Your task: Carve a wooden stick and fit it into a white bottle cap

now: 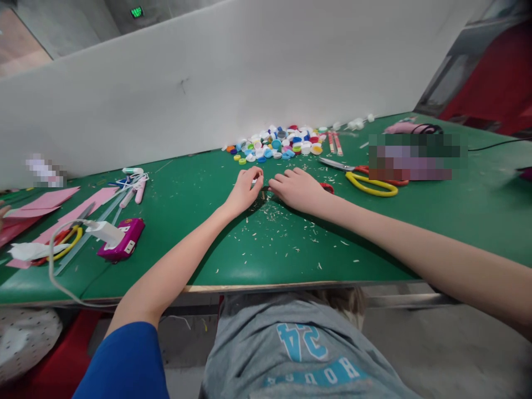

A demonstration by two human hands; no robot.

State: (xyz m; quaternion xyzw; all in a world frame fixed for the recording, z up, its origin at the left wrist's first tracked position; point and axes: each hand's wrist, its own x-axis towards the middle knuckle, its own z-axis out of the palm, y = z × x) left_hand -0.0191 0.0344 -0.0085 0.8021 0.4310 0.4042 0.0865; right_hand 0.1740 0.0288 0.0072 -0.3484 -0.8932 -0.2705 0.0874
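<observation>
My left hand is closed, thumb and forefinger pinching a small white cap, mostly hidden by the fingers. Just to its right, my right hand is wrapped round a tool with a dark tip pointing at the left hand. A red part shows behind that wrist; it may be the tool's handle, but I cannot tell its exact kind. Pale shavings lie scattered on the green table beneath and in front of both hands. A pile of coloured bottle caps lies beyond them.
Scissors with red and yellow handles lie right of my hands. At left are a magenta power strip with a white plug and cable, pink paper, glue guns and more scissors. A white partition closes the back.
</observation>
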